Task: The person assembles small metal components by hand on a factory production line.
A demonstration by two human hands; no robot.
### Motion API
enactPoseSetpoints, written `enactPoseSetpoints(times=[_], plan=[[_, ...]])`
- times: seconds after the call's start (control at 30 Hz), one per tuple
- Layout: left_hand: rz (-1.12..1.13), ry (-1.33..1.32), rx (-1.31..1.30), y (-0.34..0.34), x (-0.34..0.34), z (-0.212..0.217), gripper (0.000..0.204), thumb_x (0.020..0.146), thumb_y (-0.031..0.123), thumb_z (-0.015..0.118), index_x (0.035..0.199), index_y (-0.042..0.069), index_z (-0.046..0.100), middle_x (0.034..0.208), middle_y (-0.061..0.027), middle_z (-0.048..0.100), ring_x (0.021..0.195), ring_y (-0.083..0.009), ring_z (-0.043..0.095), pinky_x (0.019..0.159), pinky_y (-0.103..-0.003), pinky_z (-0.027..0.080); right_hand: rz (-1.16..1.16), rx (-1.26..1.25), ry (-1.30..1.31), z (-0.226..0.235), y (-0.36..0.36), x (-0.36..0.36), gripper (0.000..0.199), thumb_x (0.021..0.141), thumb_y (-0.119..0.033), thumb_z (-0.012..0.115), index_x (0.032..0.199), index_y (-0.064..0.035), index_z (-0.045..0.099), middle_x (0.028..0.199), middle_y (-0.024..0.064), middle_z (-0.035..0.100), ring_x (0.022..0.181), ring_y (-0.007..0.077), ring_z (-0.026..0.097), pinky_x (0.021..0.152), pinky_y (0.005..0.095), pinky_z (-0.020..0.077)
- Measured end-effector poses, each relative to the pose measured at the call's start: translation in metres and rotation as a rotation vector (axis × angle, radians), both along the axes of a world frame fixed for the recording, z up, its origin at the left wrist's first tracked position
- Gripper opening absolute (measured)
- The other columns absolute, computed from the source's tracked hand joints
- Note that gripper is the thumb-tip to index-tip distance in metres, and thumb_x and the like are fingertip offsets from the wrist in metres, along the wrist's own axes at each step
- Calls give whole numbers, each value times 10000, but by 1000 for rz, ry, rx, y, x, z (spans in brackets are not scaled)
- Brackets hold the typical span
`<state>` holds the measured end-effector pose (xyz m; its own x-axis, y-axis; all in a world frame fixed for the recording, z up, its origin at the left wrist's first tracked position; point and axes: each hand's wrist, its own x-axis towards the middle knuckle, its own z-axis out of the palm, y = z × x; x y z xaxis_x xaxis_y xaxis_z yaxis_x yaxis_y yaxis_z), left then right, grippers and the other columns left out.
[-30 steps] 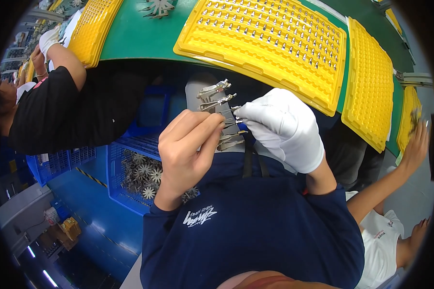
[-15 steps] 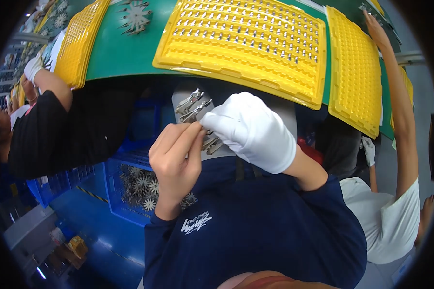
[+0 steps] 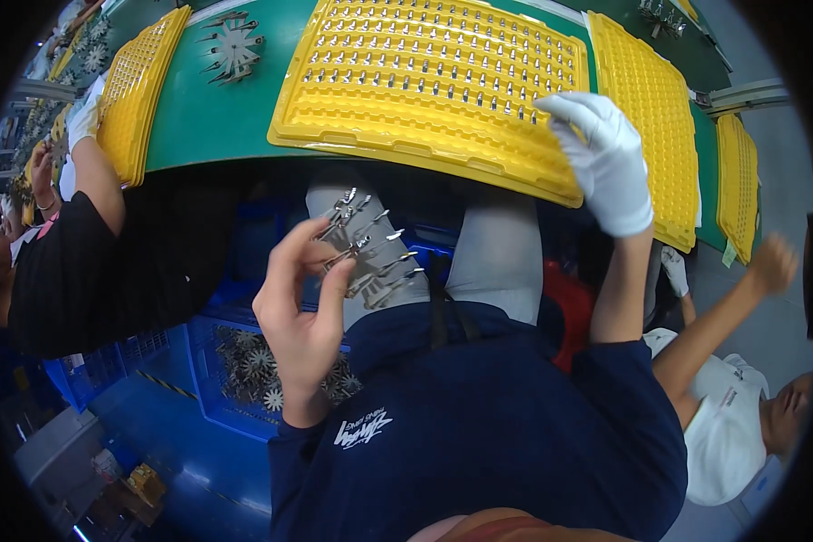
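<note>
My bare left hand (image 3: 300, 303) grips a star-shaped metal holder (image 3: 363, 262) between thumb and fingers, above my lap. Thin arms stick out from the holder, and small shiny metal pieces sit at several arm ends. My white-gloved right hand (image 3: 602, 158) is over the right part of a yellow ridged tray (image 3: 406, 149), its fingertips bent together at the end of the lowest filled row. Whatever those fingertips pinch is hidden by the glove. Rows of small shiny metal pieces (image 3: 465, 79) stand in the tray's far and middle part; its nearest ridges hold none.
Another star-shaped holder (image 3: 235, 50) lies on the green table (image 3: 208, 117). Yellow trays stand left (image 3: 140, 99) and right (image 3: 650, 135). A blue crate (image 3: 210, 375) of star-shaped holders is beside me on the left. Co-workers sit at both sides, one with a raised forearm (image 3: 723, 321).
My right hand has moved from the holder up and right to the tray. My left hand keeps the holder, now tilted and more visible. The right co-worker's arm has drawn back from the table.
</note>
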<state>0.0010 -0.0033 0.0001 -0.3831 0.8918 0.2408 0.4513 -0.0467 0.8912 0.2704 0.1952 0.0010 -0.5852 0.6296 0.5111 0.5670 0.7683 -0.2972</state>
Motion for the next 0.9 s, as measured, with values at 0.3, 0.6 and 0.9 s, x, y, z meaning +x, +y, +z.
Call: enactPoseSetpoints(times=[0.3,0.6,0.9], plan=[[-151,182,-82,2,-15,4,235,757,-37,770,972,-3,680,972,-112,629,771,-236,607,712,-329,494,129,-121,-217,-37,47,21,206,845,-17,676,1028,-101,718,1075,102,681,1018,324,652,905,390,534],[-155,279,-100,6,-8,-3,151,819,-33,745,966,-15,711,1077,-150,640,786,-239,644,720,-326,521,256,89,-308,-34,60,16,179,820,-77,707,997,-104,691,1017,65,674,985,284,657,848,380,534],[-82,429,-54,7,-13,3,156,813,-43,736,960,0,708,1041,-150,581,785,-241,614,677,-355,501,83,-175,33,-22,16,-1,132,877,17,677,1007,-9,674,943,150,701,903,315,696,820,358,547]])
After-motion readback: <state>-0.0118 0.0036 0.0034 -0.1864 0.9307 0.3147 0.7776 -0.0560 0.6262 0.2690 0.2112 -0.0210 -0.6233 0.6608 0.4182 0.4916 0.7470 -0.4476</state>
